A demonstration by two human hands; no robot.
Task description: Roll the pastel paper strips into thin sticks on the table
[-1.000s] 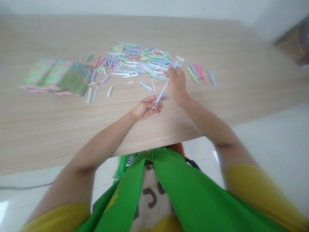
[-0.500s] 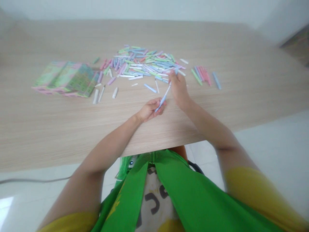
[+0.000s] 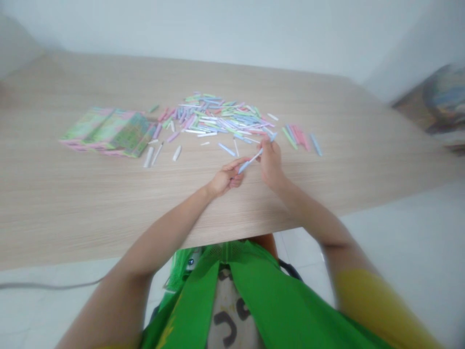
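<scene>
My left hand (image 3: 228, 180) pinches the lower end of a slim light-blue and white pen (image 3: 244, 166), low over the table's front half. Up and to the right, my right hand (image 3: 271, 162) has its fingers closed round light-blue pen parts, one tip (image 3: 273, 137) sticking out past the thumb. A thin white stretch (image 3: 255, 156) spans the gap between both hands. Whether the pieces are joined inside my right fingers is hidden. Just beyond my hands lie a loose blue tube (image 3: 226, 149) and a thin dark-tipped white stick (image 3: 236, 147).
A wide heap of pastel pen parts (image 3: 218, 116) spreads across the wooden table (image 3: 109, 208). Pink and green tubes (image 3: 298, 136) lie in a row at right, beside a blue one (image 3: 316, 144). Flat green-and-pink printed packs (image 3: 105, 131) overlap at left, near white pieces (image 3: 148, 157).
The camera view has tilted, so the table sits lower in the picture. My hands have come slightly closer together, and the pen between them slopes less steeply.
</scene>
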